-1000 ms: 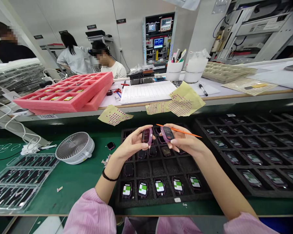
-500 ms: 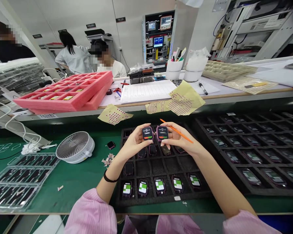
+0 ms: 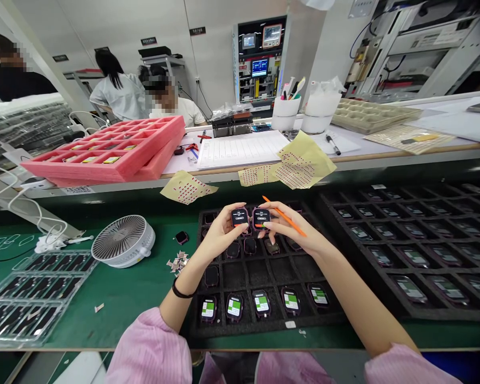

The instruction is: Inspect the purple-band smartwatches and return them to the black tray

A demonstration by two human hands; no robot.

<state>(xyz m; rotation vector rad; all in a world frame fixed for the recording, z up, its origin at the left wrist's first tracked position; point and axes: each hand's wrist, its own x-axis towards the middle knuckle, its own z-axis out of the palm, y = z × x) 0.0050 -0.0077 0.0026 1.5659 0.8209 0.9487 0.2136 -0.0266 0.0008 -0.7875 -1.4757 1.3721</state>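
Observation:
In my left hand (image 3: 223, 232) is a smartwatch body (image 3: 239, 215) without a strap, its screen lit with white text on black. My left thumb lies across the bottom of that screen. My right hand (image 3: 290, 226) grips a second smartwatch body (image 3: 261, 216) close beside the first, with a like screen and a fingertip over its lower edge. An orange stick (image 3: 285, 215), slim like a pen, is also tucked in my right hand. Beneath both hands lies a black foam tray (image 3: 260, 273) holding several watch bodies; those in the front row (image 3: 261, 304) show green and white screens.
A second black tray (image 3: 358, 261) with watch bodies lies at right. To the left are a round fan (image 3: 123, 241), clear plastic trays (image 3: 32, 298), a lone watch (image 3: 181, 237) and paper scraps (image 3: 178, 262). Pink foam trays (image 3: 112, 146) and yellow sheets (image 3: 304, 162) sit on the shelf edge.
The watch in my right hand has shifted slightly left, nearer the other one. Thumb and fingertip now cover the lower parts of both screens, where red and green buttons showed before.

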